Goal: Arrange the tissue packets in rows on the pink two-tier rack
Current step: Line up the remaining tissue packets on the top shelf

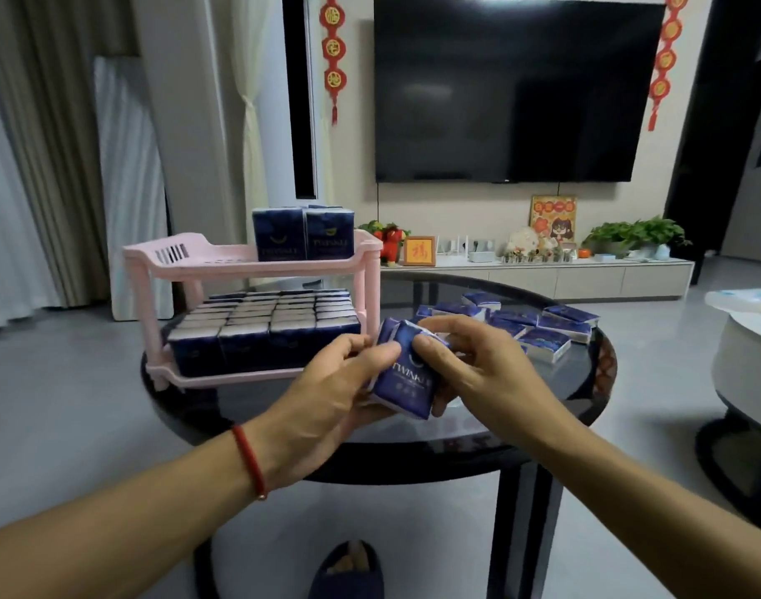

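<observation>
Hands (pixel 327 382) (pixel 478 365) gripping blue packet (pixel 407 382), "TWINKLE" printed, beside pink rack (pixel 249 261)

The pink two-tier rack (pixel 258 263) stands on the left of the round table. Its lower shelf is packed with dark blue tissue packets (pixel 264 326) standing upright in tight rows; two more packets (pixel 303 233) stand side by side on the upper shelf, at its right end. Loose packets (pixel 538 328) lie flat in a scatter to the right of the rack, and a small bunch (pixel 407 373) is held up just in front of it
</observation>
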A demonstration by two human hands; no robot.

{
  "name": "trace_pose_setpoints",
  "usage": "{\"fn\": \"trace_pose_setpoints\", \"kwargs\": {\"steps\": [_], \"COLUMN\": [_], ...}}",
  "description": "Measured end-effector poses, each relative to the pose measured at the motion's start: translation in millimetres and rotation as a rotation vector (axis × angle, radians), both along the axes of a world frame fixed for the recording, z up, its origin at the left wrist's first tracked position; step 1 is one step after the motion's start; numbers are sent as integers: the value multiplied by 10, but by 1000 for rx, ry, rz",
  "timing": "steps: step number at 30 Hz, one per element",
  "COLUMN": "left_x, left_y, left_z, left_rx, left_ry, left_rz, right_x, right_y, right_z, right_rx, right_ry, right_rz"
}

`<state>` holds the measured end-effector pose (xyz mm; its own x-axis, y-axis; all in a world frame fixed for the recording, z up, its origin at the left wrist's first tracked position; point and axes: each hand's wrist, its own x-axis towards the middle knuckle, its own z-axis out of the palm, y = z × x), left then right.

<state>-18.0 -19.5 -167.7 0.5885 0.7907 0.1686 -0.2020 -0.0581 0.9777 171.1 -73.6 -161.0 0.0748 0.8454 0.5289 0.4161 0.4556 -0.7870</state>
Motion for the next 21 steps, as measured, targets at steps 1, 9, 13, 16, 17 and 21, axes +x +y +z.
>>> {"fn": "trace_pose_setpoints", "kwargs": {"steps": [1,9,13,16,17,21], "left_x": [-48,-249,-332,-373,-386,-445], "left_y": [43,260,313,325,327,300], "left_z": [-24,17,72,59,55,174], "left_rx": [59,576,709,728,723,703], "left_ry": [49,374,488,507,498,467], "left_rz": [21,189,213,206,214,266], "right_x": [-54,-214,-266,-183,-116,69], "right_y": [24,141,149,102,88,72], "right_z": [12,112,72,56,41,-69], "right_rx": [-5,3,-89,-135,-143,-263], "right_ry": [-38,-411,-446,-447,-462,-644], "right_rz": [-18,-124,-60,-64,-92,-158]}}
